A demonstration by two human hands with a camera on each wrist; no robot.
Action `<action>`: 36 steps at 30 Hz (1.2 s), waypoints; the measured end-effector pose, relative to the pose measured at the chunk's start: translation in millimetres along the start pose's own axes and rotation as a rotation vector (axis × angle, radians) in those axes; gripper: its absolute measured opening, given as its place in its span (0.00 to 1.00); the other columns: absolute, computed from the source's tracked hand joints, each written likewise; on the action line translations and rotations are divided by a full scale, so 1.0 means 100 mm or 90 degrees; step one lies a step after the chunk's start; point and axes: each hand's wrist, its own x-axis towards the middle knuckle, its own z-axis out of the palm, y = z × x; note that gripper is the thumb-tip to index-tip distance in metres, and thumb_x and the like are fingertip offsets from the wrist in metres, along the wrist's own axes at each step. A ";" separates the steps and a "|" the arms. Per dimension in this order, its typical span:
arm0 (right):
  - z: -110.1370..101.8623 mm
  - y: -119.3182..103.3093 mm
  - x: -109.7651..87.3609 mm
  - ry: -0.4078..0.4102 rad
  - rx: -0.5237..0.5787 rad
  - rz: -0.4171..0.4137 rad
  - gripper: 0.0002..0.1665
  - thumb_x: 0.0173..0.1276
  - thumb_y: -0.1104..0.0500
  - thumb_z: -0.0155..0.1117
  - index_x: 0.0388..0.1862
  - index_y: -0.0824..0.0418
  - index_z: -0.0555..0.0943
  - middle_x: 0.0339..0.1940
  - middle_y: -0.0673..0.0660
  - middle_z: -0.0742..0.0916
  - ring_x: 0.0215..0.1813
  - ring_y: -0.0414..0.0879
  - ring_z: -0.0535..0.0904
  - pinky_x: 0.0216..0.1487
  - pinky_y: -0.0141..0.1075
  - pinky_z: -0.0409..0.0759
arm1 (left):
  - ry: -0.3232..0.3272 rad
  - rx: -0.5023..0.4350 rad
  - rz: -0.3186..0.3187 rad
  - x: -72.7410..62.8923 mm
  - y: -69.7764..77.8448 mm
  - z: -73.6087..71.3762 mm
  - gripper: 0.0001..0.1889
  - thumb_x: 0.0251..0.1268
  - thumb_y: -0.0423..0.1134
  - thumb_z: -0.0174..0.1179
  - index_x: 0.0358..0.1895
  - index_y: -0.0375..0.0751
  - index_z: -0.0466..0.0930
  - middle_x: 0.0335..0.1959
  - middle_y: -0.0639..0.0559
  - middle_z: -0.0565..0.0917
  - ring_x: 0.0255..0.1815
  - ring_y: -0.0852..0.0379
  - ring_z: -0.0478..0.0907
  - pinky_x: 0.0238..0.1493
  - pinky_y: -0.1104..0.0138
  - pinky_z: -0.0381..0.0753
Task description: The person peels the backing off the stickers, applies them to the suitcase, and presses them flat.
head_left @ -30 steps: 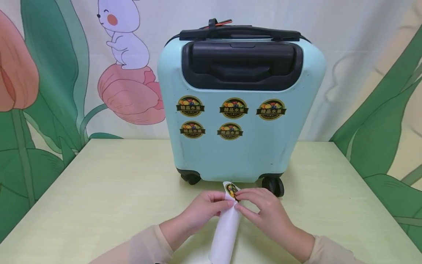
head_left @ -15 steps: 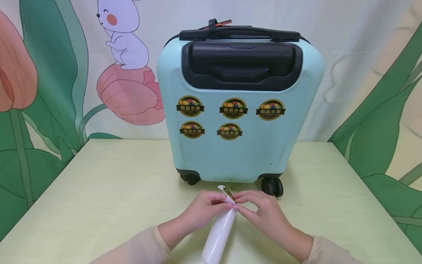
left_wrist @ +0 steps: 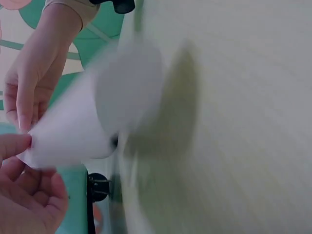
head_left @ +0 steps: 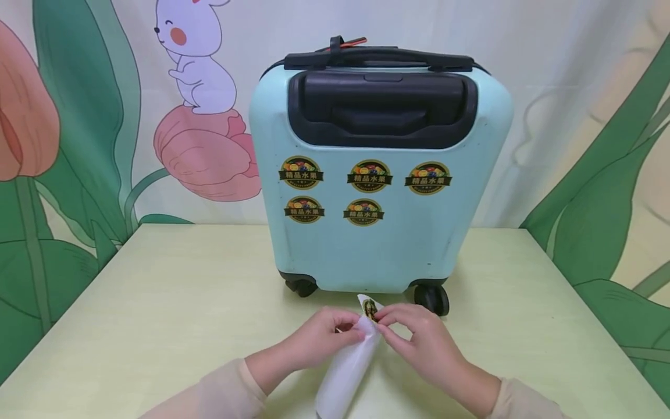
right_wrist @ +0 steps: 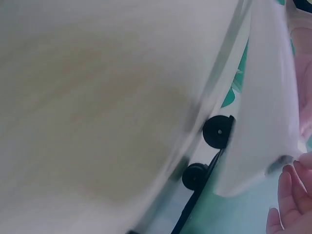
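A white sticker sheet [head_left: 345, 372], curled into a loose roll, hangs between both hands in front of the suitcase. My left hand [head_left: 320, 340] pinches its upper end between thumb and fingers. At the folded-over top shows a round black and gold fruit sticker [head_left: 369, 307]. The thumb and fingertips of my right hand [head_left: 419, 334] pinch at this sticker's right edge, partly covering it. In the left wrist view the sheet [left_wrist: 73, 126] flares out, blurred, from the left fingertips. From the right wrist, the sheet [right_wrist: 265, 107] mostly shows its plain white side.
A light blue suitcase [head_left: 387, 256] stands upright on the pale table [head_left: 183, 302], just behind the hands. Several matching fruit stickers [head_left: 369, 176] are on its front in two rows. Black wheels [head_left: 432, 299] sit at its base. A printed curtain [head_left: 576, 116] hangs behind.
The sheet's lower end has swung left. Its top edge with the sticker tipped leftward, then came back to face the camera. Both hands stay at the top of the sheet.
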 end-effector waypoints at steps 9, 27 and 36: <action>-0.11 0.06 0.00 -0.012 0.017 0.051 0.12 0.53 0.68 0.70 0.26 0.51 0.81 0.37 0.44 0.84 0.39 0.38 0.80 0.40 0.35 0.79 | -0.030 0.215 -0.073 -0.03 -0.04 -0.19 0.10 0.62 0.31 0.48 0.22 0.44 0.65 0.15 0.57 0.59 0.19 0.63 0.58 0.22 0.70 0.60; -0.10 0.00 0.10 0.011 0.009 0.130 0.12 0.55 0.67 0.68 0.24 0.51 0.78 0.33 0.41 0.78 0.30 0.34 0.75 0.34 0.34 0.77 | 0.274 0.442 0.309 -0.03 0.05 0.03 0.02 0.56 0.34 0.62 0.31 0.45 0.83 0.27 0.60 0.79 0.27 0.66 0.75 0.30 0.75 0.74; -0.06 -0.06 0.12 0.008 0.106 0.185 0.13 0.59 0.70 0.63 0.26 0.52 0.75 0.28 0.42 0.76 0.31 0.36 0.73 0.34 0.33 0.76 | 0.237 0.316 0.286 -0.08 0.22 0.22 0.10 0.57 0.31 0.62 0.42 0.41 0.85 0.33 0.57 0.82 0.30 0.67 0.77 0.30 0.81 0.70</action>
